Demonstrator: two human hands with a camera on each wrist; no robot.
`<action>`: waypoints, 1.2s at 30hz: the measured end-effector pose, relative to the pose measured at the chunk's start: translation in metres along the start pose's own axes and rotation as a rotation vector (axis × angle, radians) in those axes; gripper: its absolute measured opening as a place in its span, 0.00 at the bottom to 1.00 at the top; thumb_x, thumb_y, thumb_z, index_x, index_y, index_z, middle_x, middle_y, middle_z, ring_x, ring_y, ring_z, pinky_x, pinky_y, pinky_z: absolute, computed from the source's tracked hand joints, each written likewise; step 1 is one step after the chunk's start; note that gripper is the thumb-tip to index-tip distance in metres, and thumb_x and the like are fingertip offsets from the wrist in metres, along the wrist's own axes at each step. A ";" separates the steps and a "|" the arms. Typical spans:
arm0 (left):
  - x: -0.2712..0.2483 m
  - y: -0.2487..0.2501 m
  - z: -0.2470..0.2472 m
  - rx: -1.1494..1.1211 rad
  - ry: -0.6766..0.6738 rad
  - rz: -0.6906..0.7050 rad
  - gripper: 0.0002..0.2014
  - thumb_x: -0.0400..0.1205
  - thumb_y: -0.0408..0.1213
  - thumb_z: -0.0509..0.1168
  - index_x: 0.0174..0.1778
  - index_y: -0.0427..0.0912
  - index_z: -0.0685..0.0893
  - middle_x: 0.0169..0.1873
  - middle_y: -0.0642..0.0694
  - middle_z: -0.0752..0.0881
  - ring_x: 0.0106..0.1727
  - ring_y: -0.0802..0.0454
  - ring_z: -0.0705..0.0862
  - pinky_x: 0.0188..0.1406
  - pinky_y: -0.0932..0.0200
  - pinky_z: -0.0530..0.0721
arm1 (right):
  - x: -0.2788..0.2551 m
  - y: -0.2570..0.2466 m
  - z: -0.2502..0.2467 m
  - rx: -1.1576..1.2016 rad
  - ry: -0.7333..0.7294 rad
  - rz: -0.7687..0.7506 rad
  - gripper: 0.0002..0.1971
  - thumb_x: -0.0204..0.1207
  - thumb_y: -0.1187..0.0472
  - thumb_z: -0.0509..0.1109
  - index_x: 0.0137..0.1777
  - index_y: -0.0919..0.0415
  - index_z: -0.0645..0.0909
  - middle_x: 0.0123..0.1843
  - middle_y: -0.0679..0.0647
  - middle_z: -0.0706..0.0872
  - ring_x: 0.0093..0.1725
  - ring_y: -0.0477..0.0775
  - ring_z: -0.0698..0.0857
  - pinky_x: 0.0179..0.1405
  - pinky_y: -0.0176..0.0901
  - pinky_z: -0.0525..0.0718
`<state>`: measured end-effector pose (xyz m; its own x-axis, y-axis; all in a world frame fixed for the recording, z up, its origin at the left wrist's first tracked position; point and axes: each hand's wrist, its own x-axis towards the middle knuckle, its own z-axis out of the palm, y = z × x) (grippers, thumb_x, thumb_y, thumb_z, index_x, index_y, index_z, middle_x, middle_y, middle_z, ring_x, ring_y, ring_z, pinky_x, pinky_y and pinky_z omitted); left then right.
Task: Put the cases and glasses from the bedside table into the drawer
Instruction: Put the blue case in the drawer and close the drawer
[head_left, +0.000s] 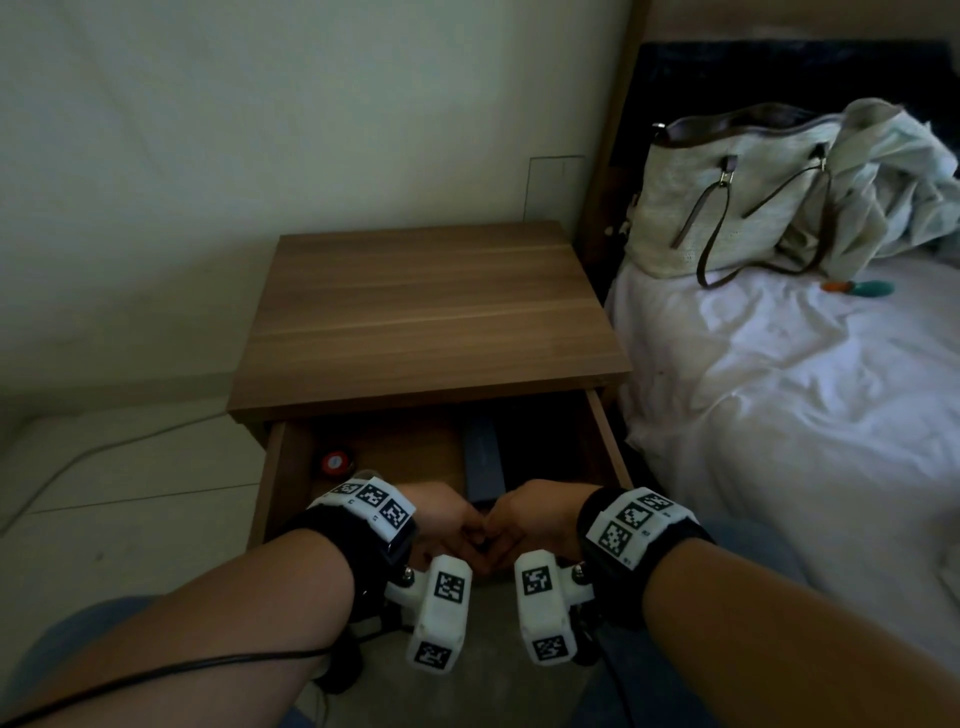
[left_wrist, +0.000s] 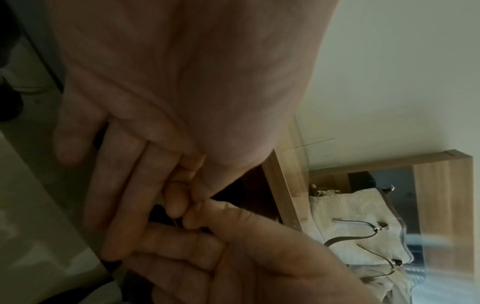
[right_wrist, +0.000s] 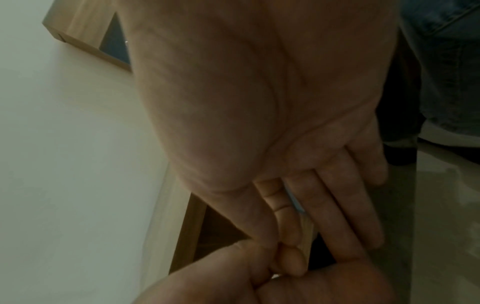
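Observation:
The bedside table (head_left: 426, 312) has a bare wooden top. Its drawer (head_left: 608, 436) stands pulled out below. A dark blue case (head_left: 485, 457) lies inside, and darker shapes to its right are too dim to name. Both hands meet at the middle of the drawer's front edge. My left hand (head_left: 452, 525) and right hand (head_left: 530, 519) each hook thumb and index finger over the top edge. The other fingers (left_wrist: 116, 205) (right_wrist: 345, 205) lie straight down the outer face. No glasses show in any view.
A small red round object (head_left: 334, 461) sits at the drawer's left. A woven handbag (head_left: 727, 208) and crumpled cloth lie on the white bed (head_left: 779, 389) at the right. A cable (head_left: 104, 452) runs over the floor at the left. My knees are close below the drawer.

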<state>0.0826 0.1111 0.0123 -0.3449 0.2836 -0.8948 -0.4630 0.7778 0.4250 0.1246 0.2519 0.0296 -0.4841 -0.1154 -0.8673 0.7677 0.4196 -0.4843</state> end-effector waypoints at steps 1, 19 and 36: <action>-0.001 0.000 0.001 -0.014 0.000 -0.001 0.15 0.80 0.44 0.65 0.50 0.35 0.89 0.50 0.40 0.92 0.59 0.42 0.88 0.73 0.42 0.77 | 0.000 -0.001 0.000 -0.002 0.004 -0.007 0.20 0.77 0.58 0.67 0.62 0.72 0.83 0.60 0.69 0.89 0.65 0.68 0.85 0.69 0.59 0.81; 0.009 0.007 -0.019 -0.257 0.224 0.260 0.10 0.84 0.34 0.62 0.47 0.33 0.86 0.57 0.30 0.88 0.59 0.37 0.87 0.68 0.46 0.82 | 0.009 -0.022 -0.005 -0.030 0.204 -0.204 0.22 0.80 0.57 0.65 0.71 0.69 0.78 0.73 0.65 0.80 0.74 0.62 0.77 0.70 0.48 0.76; 0.019 -0.003 -0.064 -0.413 0.401 0.134 0.53 0.61 0.74 0.61 0.77 0.42 0.73 0.65 0.44 0.85 0.69 0.46 0.81 0.77 0.45 0.72 | 0.026 -0.050 -0.023 0.451 0.252 -0.081 0.27 0.84 0.49 0.58 0.80 0.60 0.65 0.80 0.61 0.71 0.79 0.61 0.69 0.78 0.57 0.68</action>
<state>0.0248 0.0787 0.0027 -0.6672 0.0673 -0.7418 -0.6457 0.4444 0.6210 0.0640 0.2487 0.0342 -0.5928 0.1120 -0.7976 0.8013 -0.0179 -0.5980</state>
